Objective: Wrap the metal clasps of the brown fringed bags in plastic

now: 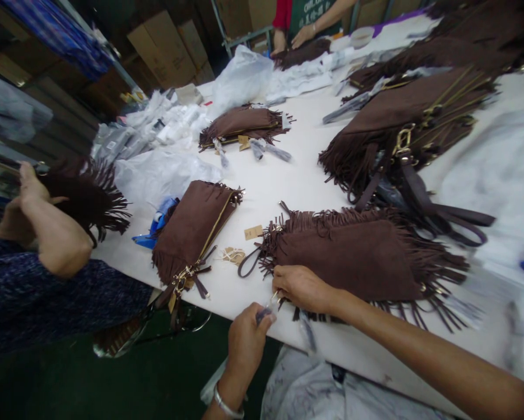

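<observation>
My right hand (pixel 303 287) pinches the near left corner of the fringed bag (pixel 358 256). The bag lies flat along the tabletop's (pixel 297 181) near edge, and I judge the grip keeps it steady. Just off that edge, my left hand (pixel 247 341) is closed around a small grey piece (pixel 264 315), held close to that corner.

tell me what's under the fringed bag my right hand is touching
The fringed bag lies flat on the white table, right hand pinching its near edge. A dark strap loop pokes out at its left end. Anything beneath its body is covered.
</observation>
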A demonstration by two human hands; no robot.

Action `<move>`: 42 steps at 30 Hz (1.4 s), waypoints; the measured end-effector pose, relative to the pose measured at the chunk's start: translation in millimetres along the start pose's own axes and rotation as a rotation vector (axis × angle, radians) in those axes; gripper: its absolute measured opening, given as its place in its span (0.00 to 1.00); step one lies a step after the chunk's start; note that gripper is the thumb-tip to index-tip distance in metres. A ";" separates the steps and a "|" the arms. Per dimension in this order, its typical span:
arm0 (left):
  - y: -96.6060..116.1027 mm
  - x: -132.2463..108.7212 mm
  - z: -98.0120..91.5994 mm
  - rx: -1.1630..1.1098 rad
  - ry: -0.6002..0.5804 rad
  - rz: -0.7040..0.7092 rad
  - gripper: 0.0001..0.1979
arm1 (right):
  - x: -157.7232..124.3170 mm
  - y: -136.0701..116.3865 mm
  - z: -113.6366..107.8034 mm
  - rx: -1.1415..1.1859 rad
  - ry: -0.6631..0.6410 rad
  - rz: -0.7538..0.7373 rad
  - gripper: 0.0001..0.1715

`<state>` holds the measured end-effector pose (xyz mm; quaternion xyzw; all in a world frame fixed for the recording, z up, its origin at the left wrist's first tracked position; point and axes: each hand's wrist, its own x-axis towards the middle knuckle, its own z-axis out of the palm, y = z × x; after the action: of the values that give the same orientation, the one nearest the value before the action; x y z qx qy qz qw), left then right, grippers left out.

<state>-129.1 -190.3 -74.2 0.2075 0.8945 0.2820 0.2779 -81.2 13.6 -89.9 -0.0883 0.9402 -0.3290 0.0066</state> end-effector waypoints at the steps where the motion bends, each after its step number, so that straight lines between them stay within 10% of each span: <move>1: 0.4 2.3 1.3 -0.120 -0.057 -0.057 0.11 | -0.5 0.4 0.4 0.001 0.005 0.002 0.07; 6: 2.6 9.4 9.1 -0.583 -0.207 -0.283 0.19 | -1.4 0.8 2.4 -0.003 0.006 0.007 0.08; 23: 26.1 50.8 21.0 -0.584 -0.234 -0.299 0.17 | -10.2 0.2 -10.3 0.200 0.049 0.030 0.23; 32: 16.3 28.0 -11.8 -0.776 -0.387 -0.323 0.22 | -4.5 -4.3 6.1 0.123 0.131 0.146 0.20; 42: 3.9 16.2 3.3 -0.888 -0.206 -0.320 0.11 | -8.8 -41.5 12.7 -0.205 0.160 0.278 0.11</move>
<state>-138.5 -177.5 -80.3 -0.0445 0.6762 0.5681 0.4669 -64.9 -24.7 -74.5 0.0687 0.9694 -0.2334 -0.0317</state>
